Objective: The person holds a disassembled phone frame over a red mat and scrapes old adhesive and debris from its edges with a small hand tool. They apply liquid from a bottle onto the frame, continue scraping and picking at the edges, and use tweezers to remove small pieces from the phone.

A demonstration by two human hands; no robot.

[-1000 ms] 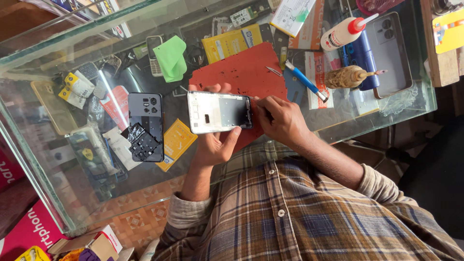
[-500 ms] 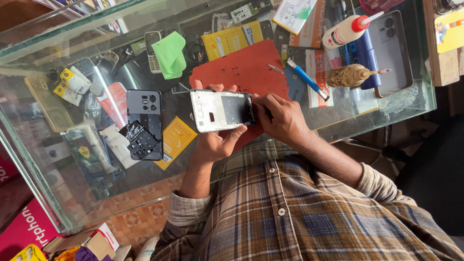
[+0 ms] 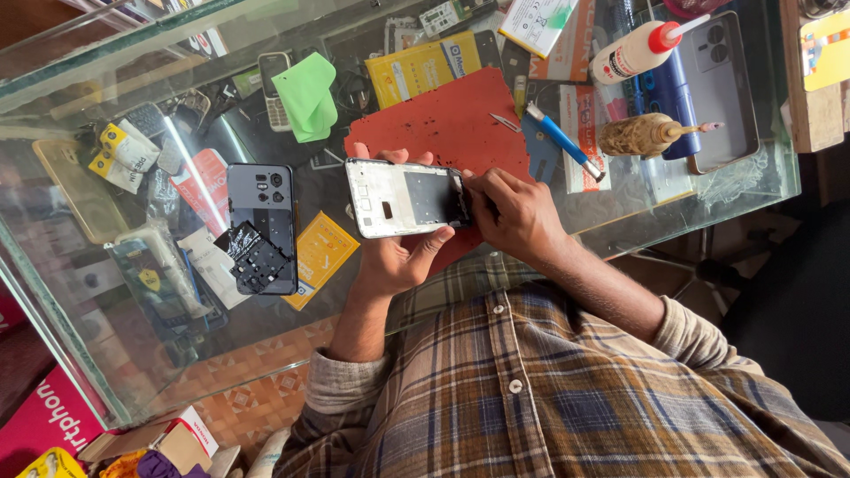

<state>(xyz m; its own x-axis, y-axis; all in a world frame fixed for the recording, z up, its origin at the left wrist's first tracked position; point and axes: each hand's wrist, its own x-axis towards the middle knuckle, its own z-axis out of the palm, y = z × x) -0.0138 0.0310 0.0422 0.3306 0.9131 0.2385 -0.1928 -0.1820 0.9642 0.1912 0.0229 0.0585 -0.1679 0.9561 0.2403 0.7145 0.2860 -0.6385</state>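
Note:
My left hand (image 3: 394,257) holds an opened white phone frame (image 3: 403,199) from below, with the thumb and fingers wrapped around its long edges. The frame's inner side faces up and shows a grey metal plate. My right hand (image 3: 513,212) pinches the frame's right end with its fingertips, and whether a small tool sits between them is hidden. Both hands hover over a red work mat (image 3: 452,115) on the glass counter (image 3: 620,212).
A dark phone back cover (image 3: 261,212) with a black inner piece lies to the left. On the counter are a green cloth (image 3: 305,93), a blue-handled tool (image 3: 562,142), a white glue bottle (image 3: 633,53), a brown bottle (image 3: 642,134), a grey phone case (image 3: 722,88) and yellow packets (image 3: 421,66).
Both hands stay on the phone frame, with only small shifts of the fingers at its right end. The view has drifted slightly.

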